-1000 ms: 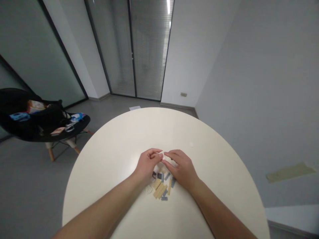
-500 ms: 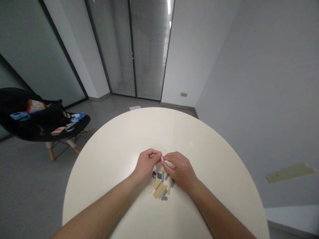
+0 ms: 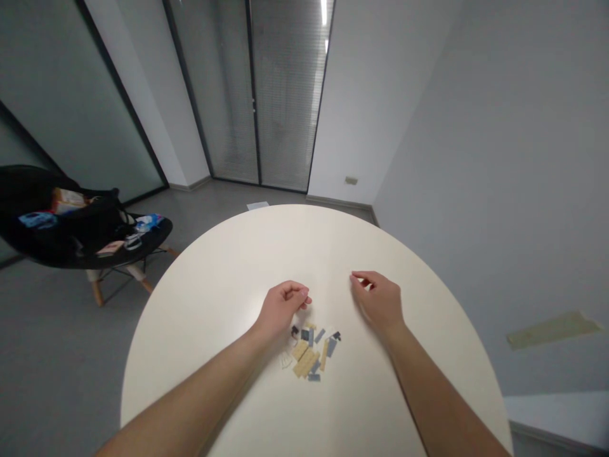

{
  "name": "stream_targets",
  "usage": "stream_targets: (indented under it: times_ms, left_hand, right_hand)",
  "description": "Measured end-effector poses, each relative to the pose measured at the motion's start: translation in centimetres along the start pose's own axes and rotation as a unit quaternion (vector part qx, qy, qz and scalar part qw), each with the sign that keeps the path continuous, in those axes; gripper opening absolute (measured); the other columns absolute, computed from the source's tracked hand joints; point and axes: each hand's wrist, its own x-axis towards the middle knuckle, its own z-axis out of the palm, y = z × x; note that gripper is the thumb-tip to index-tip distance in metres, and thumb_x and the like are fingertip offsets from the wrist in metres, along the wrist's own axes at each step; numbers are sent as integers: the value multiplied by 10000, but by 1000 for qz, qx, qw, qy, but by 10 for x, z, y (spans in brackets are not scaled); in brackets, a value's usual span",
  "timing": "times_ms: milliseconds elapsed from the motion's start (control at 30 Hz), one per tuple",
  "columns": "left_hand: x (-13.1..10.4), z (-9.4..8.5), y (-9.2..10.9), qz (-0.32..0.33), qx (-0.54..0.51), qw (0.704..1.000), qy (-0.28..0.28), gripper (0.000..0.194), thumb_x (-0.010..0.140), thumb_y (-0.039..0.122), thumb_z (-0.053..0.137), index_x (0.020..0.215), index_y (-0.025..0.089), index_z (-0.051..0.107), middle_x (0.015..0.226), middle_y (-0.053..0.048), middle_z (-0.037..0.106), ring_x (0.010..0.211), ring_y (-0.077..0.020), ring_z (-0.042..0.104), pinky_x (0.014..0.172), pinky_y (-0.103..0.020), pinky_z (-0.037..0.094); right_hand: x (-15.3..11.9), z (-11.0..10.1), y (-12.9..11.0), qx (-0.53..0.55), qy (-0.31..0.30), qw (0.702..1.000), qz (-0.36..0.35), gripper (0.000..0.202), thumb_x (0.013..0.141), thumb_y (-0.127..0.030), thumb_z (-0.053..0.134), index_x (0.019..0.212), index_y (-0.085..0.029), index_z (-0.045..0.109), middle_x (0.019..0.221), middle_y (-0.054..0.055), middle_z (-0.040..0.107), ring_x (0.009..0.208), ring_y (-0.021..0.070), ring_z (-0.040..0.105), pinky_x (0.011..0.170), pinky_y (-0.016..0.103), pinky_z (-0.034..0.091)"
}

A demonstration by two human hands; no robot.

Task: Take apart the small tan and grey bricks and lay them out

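Observation:
My left hand (image 3: pixel 284 308) is closed in a pinch above the far left side of a small pile of toy building bricks. Anything between its thumb and fingers is too small or hidden to make out. To the right, past the pile, my right hand (image 3: pixel 380 303) is low over the table with thumb and forefinger drawn together. What they pinch, if anything, does not show. In the pile lie tan bricks (image 3: pixel 306 363), grey bricks (image 3: pixel 332 346), dark pieces (image 3: pixel 337 336) and a whitish piece (image 3: pixel 285 360).
The bricks lie on a round white table (image 3: pixel 228 266). Beyond its left edge stands a black chair (image 3: pixel 52 257) with a bag (image 3: pixel 99 219) and packets on it. A wall (image 3: pixel 499 209) rises at the right, and a glass door (image 3: pixel 285 95) is at the back.
My right hand has moved right, away from my left hand, uncovering bricks on the pile's right side. It now covers where a small white piece lay. My left hand has barely moved.

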Motion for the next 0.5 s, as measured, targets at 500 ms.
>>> stream_targets:
  times_ms: [500]
  left_hand:
    - [-1,-1,0,4,20,1000,-1,271,689,402,712,751,141,673,622,-50,675,614,-162,621,632,-270,467]
  right_hand:
    - [11,-1,86,-187,-41,973,132,309,809,-395,524,859,-196,755,903,89,732,800,232,654,712,321,461]
